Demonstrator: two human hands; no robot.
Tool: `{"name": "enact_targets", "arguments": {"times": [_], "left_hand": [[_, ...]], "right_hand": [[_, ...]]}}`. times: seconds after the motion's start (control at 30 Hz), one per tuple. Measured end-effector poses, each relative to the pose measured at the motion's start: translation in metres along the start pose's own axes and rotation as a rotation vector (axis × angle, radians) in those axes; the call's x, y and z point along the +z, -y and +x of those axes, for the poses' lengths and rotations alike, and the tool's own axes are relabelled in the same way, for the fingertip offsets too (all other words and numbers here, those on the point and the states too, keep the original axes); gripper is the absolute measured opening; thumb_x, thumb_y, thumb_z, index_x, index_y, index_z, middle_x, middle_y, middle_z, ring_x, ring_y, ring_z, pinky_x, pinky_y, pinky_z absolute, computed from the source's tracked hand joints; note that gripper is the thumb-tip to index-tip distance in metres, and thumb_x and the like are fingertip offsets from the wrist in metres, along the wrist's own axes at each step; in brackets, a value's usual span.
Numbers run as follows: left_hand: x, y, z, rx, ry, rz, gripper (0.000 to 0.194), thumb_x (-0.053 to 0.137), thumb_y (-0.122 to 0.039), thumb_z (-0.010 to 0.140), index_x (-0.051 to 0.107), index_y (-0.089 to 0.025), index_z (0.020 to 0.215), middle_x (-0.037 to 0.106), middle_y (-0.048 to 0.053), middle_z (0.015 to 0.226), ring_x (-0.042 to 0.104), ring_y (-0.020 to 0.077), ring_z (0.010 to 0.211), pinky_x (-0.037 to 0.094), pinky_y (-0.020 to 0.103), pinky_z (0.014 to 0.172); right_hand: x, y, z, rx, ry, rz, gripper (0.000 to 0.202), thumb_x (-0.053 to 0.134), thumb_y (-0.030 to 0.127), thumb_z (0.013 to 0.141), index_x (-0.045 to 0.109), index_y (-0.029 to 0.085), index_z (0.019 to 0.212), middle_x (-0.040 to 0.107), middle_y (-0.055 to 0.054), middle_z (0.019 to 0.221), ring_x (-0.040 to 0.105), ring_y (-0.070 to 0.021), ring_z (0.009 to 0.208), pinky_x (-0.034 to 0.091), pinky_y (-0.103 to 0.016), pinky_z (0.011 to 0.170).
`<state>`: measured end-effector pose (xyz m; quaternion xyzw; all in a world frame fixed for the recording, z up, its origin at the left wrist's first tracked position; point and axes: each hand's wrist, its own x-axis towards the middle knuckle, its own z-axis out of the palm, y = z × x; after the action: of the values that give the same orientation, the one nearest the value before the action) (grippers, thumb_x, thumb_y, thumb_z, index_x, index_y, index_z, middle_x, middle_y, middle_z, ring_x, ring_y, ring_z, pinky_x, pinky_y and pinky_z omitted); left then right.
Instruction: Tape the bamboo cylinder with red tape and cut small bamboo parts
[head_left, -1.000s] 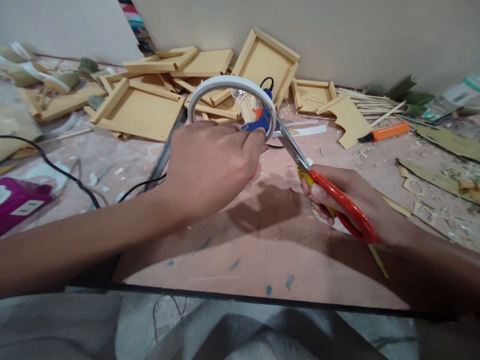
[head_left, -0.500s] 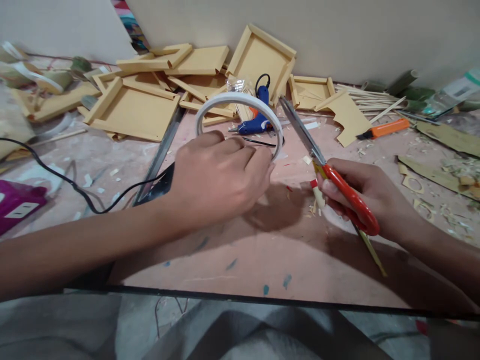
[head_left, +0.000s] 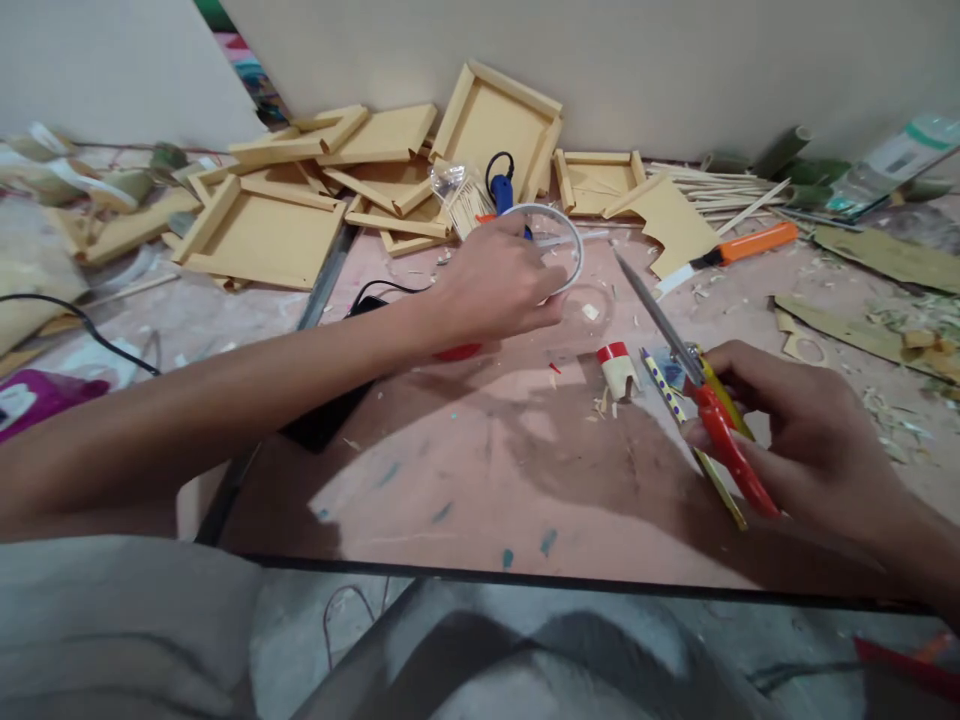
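Observation:
My left hand (head_left: 495, 275) is closed around a white tape roll (head_left: 578, 250), held over the middle of the table near the blue glue gun (head_left: 501, 192). My right hand (head_left: 810, 430) grips scissors (head_left: 726, 445) with red and yellow handles, their blades pointing up and away to the left. Between the hands a short pale tube with a red rim (head_left: 618, 372) stands on the table. A yellow pencil-like stick with purple dots (head_left: 663, 385) lies by the scissors. Something red (head_left: 457, 352) shows partly under my left forearm.
Cardboard box trays (head_left: 262, 230) are heaped along the wall. A bag of thin sticks (head_left: 465, 200), an orange cutter (head_left: 757, 243), cut cardboard (head_left: 675, 225) and a plastic bottle (head_left: 892, 165) lie farther back. A dark phone-like slab (head_left: 322, 420) lies beneath my left arm. Shavings litter the right side.
My left hand has moved away and to the right with the tape roll, now near the table surface. My right hand has moved right and nearer with the scissors, uncovering the red-rimmed tube.

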<state>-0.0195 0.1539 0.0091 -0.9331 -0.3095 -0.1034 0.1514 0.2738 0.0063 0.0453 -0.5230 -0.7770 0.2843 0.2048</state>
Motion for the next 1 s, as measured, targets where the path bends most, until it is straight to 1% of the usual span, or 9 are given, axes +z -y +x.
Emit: {"name": "enact_targets", "arguments": {"times": [0.1,0.17,0.27,0.33,0.4,0.53,0.67,0.77,1.0], "left_hand": [[0.017,0.005,0.032,0.033,0.056,-0.074,0.047,0.042,-0.042,0.112,0.076,-0.017,0.09,0.077,0.011,0.084,0.075,0.028,0.088,0.049,0.054,0.106],[0.022,0.008,0.043,0.087,0.04,-0.129,0.051,0.038,-0.045,0.115,0.078,-0.017,0.101,0.079,0.012,0.1,0.074,0.0311,0.11,0.044,0.058,0.115],[0.01,0.009,0.038,0.026,-0.049,-0.329,0.041,0.048,-0.045,0.11,0.077,-0.016,0.121,0.076,0.019,0.129,0.066,0.034,0.132,0.039,0.056,0.123],[-0.009,0.004,0.022,0.008,-0.038,-0.644,0.04,0.041,-0.036,0.112,0.078,-0.019,0.117,0.077,0.017,0.122,0.069,0.0284,0.121,0.049,0.046,0.112],[-0.03,-0.006,0.003,0.011,0.088,-1.043,0.046,0.035,-0.032,0.114,0.078,-0.018,0.105,0.08,0.013,0.11,0.074,0.0226,0.105,0.054,0.038,0.101],[-0.053,-0.031,-0.024,-0.057,0.243,-1.208,0.021,0.063,-0.032,0.103,0.077,-0.019,0.095,0.076,0.004,0.096,0.068,0.017,0.088,0.049,0.028,0.077],[-0.052,-0.046,-0.032,-0.08,0.235,-1.388,0.016,0.073,-0.024,0.096,0.073,-0.016,0.082,0.065,-0.001,0.077,0.056,0.0109,0.072,0.044,0.023,0.067],[-0.051,-0.049,-0.031,-0.106,0.182,-1.446,0.016,0.076,-0.019,0.093,0.073,-0.016,0.078,0.065,-0.002,0.073,0.054,0.0089,0.067,0.042,0.021,0.063],[-0.045,-0.048,-0.028,-0.593,-0.196,-1.749,0.014,0.081,-0.017,0.086,0.069,-0.017,0.08,0.07,-0.001,0.067,0.047,0.005,0.045,0.031,0.02,0.045]], "right_hand": [[0.003,-0.008,-0.003,-0.169,-0.029,-0.158,0.021,0.077,0.034,0.093,0.059,0.029,0.102,0.065,-0.001,0.08,0.052,-0.0204,0.064,0.035,-0.037,0.062],[0.006,-0.011,-0.003,-0.22,-0.013,-0.21,0.021,0.075,0.034,0.092,0.058,0.029,0.104,0.07,-0.005,0.089,0.058,-0.0226,0.067,0.037,-0.038,0.063],[0.009,-0.014,-0.003,-0.234,0.045,-0.264,0.02,0.072,0.039,0.093,0.06,0.028,0.104,0.073,-0.008,0.094,0.063,-0.0256,0.071,0.038,-0.037,0.064],[0.011,-0.015,-0.003,-0.235,0.088,-0.308,0.02,0.072,0.041,0.094,0.06,0.027,0.101,0.072,-0.007,0.089,0.064,-0.0257,0.07,0.037,-0.036,0.062],[0.013,-0.014,-0.002,-0.25,0.131,-0.339,0.023,0.072,0.044,0.094,0.057,0.026,0.098,0.073,-0.007,0.087,0.062,-0.0237,0.065,0.035,-0.035,0.06],[0.017,-0.01,-0.001,-0.29,0.158,-0.358,0.026,0.069,0.044,0.098,0.052,0.026,0.092,0.073,-0.005,0.086,0.058,-0.0188,0.057,0.034,-0.034,0.057],[0.02,-0.004,-0.001,-0.324,0.144,-0.373,0.017,0.064,0.037,0.101,0.053,0.025,0.096,0.07,-0.002,0.083,0.059,-0.017,0.058,0.035,-0.032,0.058],[0.02,0.0,-0.001,-0.312,0.144,-0.403,0.021,0.065,0.04,0.1,0.053,0.025,0.093,0.07,-0.003,0.083,0.059,-0.0169,0.058,0.033,-0.031,0.058],[0.003,-0.004,0.007,-0.129,0.151,-0.449,0.024,0.07,0.045,0.096,0.059,0.025,0.103,0.072,-0.007,0.092,0.062,-0.023,0.071,0.034,-0.034,0.063]]}}
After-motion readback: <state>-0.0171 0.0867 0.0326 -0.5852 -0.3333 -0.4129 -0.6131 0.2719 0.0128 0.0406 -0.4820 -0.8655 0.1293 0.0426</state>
